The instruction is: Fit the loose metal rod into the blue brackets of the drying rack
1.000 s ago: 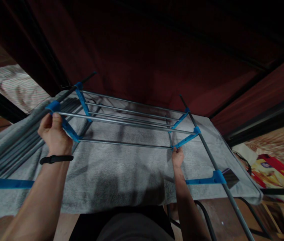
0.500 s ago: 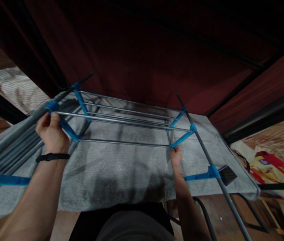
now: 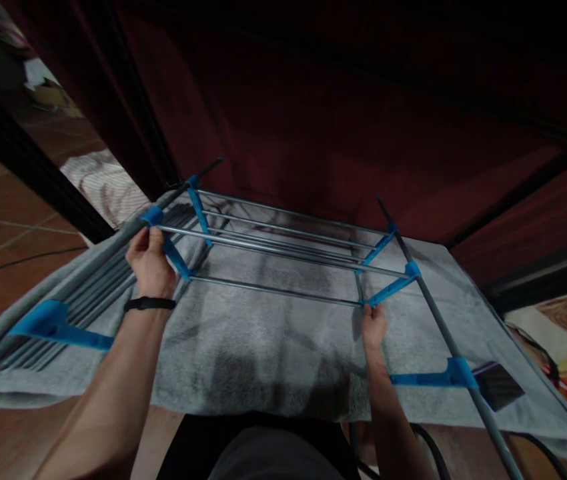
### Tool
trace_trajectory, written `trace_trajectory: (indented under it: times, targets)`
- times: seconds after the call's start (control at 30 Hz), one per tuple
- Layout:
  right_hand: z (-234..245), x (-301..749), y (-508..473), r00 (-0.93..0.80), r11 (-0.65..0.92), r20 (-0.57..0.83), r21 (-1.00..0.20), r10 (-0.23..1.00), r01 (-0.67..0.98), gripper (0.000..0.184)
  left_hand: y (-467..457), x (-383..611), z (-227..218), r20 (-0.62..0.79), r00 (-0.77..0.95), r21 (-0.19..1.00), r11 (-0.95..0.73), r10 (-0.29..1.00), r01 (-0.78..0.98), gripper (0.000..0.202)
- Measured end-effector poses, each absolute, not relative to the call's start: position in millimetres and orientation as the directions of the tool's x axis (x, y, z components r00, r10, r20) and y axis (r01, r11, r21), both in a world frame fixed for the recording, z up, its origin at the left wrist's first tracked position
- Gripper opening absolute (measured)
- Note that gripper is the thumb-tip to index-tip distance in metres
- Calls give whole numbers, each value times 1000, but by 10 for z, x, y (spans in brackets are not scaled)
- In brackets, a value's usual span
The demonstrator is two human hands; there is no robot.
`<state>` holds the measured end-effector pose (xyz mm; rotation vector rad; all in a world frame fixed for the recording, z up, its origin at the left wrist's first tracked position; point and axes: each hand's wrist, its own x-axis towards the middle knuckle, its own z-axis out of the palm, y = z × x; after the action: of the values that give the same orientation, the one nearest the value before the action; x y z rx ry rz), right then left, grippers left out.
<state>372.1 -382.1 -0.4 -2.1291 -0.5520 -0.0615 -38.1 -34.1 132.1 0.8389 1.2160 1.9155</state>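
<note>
A rack of grey metal tubes and blue plastic brackets stands in front of me. My left hand [image 3: 151, 263], with a dark wristband, is closed at the left end of a front crossbar tube [image 3: 283, 249], beside the upper left blue bracket [image 3: 176, 257]. My right hand [image 3: 374, 327] pinches the lower tip of a right blue bracket [image 3: 388, 291], where the lower crossbar tube [image 3: 273, 289] meets it. Its fingertips are partly hidden. Nearer to me, another blue bracket [image 3: 431, 380] sits on the right side pole [image 3: 438, 320], and one [image 3: 58, 325] on the left pole.
Several loose grey tubes [image 3: 98, 283] lie on the left of the table, which a grey cloth [image 3: 263, 347] covers. A dark phone-like slab [image 3: 498, 387] lies at the right. Behind hangs a dark red curtain [image 3: 283, 120]. Tiled floor [image 3: 18, 247] shows at left.
The view has swung left, so the rack and both hands appear further right. Each hand keeps its place on the rack.
</note>
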Motion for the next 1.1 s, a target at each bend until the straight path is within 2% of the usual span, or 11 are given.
trace_trajectory:
  times: [0.23,0.47,0.7,0.8,0.97,1.1]
  targets:
    - [-13,3774,-3823,912,-566,215,-728,350,388,47,-400,-325,1316,143,-526,902,-329,839,-279,21]
    - [-8,3736,-3796,919,-628,211,-677,333,383,42,-341,-395,1161,222,-471,826,-421,854,-374,48]
    - [-30,3730,-3796,917,-588,229,-710,325,386,45,-322,-395,1156,244,-463,813,-440,852,-382,44]
    - [-57,3759,-3815,915,-542,229,-748,331,383,47,-374,-423,1196,254,-426,857,-406,868,-318,45]
    - [-105,3803,-3850,901,-445,190,-818,390,365,47,-485,-500,1146,392,-331,895,-439,859,-80,55]
    - [-140,3799,-3843,911,-441,153,-837,383,326,47,-588,-584,887,287,-351,956,-247,891,156,57]
